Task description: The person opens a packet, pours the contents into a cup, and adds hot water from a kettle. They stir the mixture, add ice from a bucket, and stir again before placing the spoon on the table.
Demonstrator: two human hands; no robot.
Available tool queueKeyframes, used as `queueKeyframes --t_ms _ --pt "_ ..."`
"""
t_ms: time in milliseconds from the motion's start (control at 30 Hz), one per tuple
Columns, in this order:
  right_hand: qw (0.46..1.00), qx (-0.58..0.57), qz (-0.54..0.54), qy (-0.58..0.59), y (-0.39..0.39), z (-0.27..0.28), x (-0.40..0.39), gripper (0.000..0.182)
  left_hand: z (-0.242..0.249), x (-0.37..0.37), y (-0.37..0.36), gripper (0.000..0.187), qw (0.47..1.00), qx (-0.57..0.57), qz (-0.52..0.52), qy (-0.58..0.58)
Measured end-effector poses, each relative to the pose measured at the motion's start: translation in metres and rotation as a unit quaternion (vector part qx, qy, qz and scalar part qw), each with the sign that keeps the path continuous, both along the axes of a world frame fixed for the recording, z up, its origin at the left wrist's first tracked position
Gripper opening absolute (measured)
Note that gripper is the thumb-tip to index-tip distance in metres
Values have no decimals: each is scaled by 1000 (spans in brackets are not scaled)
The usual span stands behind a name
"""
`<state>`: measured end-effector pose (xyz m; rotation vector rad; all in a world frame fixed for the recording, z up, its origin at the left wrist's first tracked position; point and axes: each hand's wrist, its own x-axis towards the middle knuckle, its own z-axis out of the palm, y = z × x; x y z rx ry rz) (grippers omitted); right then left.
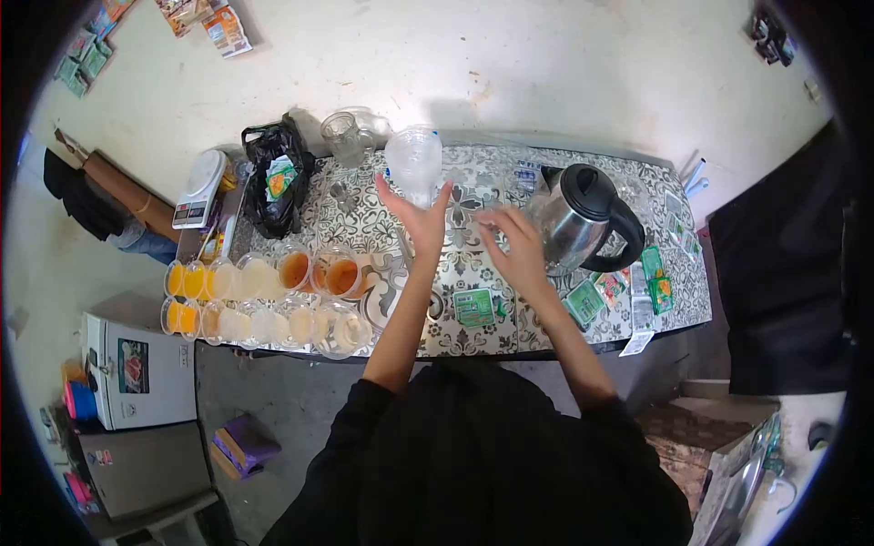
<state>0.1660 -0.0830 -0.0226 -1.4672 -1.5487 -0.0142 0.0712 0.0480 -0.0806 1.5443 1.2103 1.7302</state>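
Note:
My left hand reaches over the patterned table, fingers spread, just in front of a clear plastic bottle lying at the far edge; it holds nothing that I can see. My right hand hovers with its fingers apart beside the steel electric kettle, not touching its black handle. A green packet lies on the table below both hands.
Two rows of clear cups with orange, amber and pale liquids fill the table's left end. A glass jar, black bag and kitchen scale stand at the far left. More green sachets lie right of the kettle.

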Motion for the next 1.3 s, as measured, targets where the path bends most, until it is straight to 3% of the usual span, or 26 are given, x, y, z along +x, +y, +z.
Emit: queueKeyframes --t_ms 133,200,233,300,533,633,700,733,800,833,867,933,1000,1067,1200,1267,1300 --pt "993 42 65 -86 99 23 -1 20 5 6 33 100 999 41 23 -5" --pt "984 -17 89 -156 129 20 -1 19 -7 4 47 88 995 69 19 69" --pt "983 -16 94 -155 138 16 0 19 -6 3 46 77 995 79 12 57" --pt "964 -69 104 -234 148 14 1 13 -3 2 47 76 996 74 10 46" --pt "961 -22 97 -256 145 16 -4 13 -3 3 47 73 994 89 20 64" --pt "972 21 70 -223 137 35 -4 12 2 4 44 77 998 58 4 37" --pt "985 95 66 -124 125 63 -5 13 7 2 42 96 998 -23 -25 46" --pt "986 93 64 -124 117 77 -4 13 12 2 39 96 998 -25 -28 46" --pt "976 188 54 -96 97 101 -1 11 24 -1 27 116 993 -34 4 111" --pt "979 177 51 -92 82 108 0 11 24 -4 23 128 991 -17 2 130" --pt "984 154 46 -71 63 111 0 11 19 -9 10 128 990 -29 -2 135" --pt "989 130 39 -52 33 100 3 11 29 -18 -17 127 991 93 -82 45" --pt "992 57 23 -109 4 68 1 11 25 -35 -51 123 991 61 -120 26" --pt "996 5 56 -72 -14 25 -6 11 -1 -48 -73 115 974 4 -221 51" --pt "993 -92 63 -22 -28 -23 -15 11 -40 -67 -106 98 966 -73 -247 28" --pt "992 -105 57 -45 -29 -35 -14 11 -51 -82 -111 69 922 -100 -242 287" --pt "992 -104 56 -45 -31 -41 -12 11 -45 -86 -115 69 922 -99 -242 287"
